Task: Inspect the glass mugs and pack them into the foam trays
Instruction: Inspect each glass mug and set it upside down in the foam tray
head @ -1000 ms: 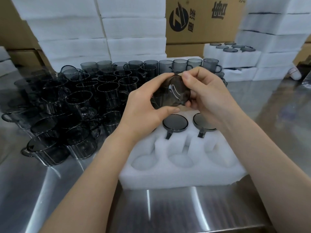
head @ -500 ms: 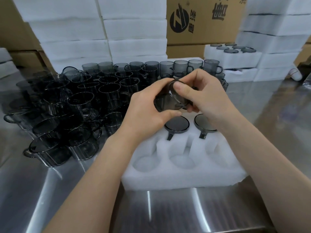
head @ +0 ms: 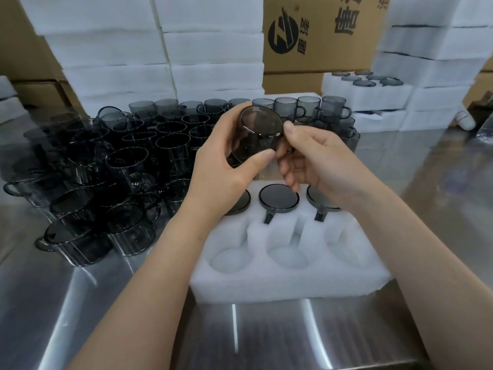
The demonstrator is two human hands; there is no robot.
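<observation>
- The step in hand looks like inspection: a smoky glass mug point(head: 256, 132) is held up in the air above the far row of the foam tray point(head: 280, 284), tilted, with one round end turned toward the camera.
- The left hand point(head: 224, 161) grips the mug's body, thumb on the near side and fingers curled round the far side.
- The right hand point(head: 314, 156) pinches the mug's right side, thumb tip on the rim edge and fingers curled where the handle seems to be (the handle itself is mostly hidden).
- The tray lies on the steel desk point(head: 80, 303), just right of the crowd of loose mugs point(head: 128, 161).
- Its far row holds three packed mugs point(head: 278, 200); the left one is half hidden behind the left wrist.
- The near row's three pockets point(head: 289, 256) are bare foam, so the tray is about half filled.
- If the glass passes, the next move calls for lowering the mug straight down into a near pocket, probably with its handle lined up to the pocket's slot.
- The mug should be kept from knocking the packed ones.
</observation>
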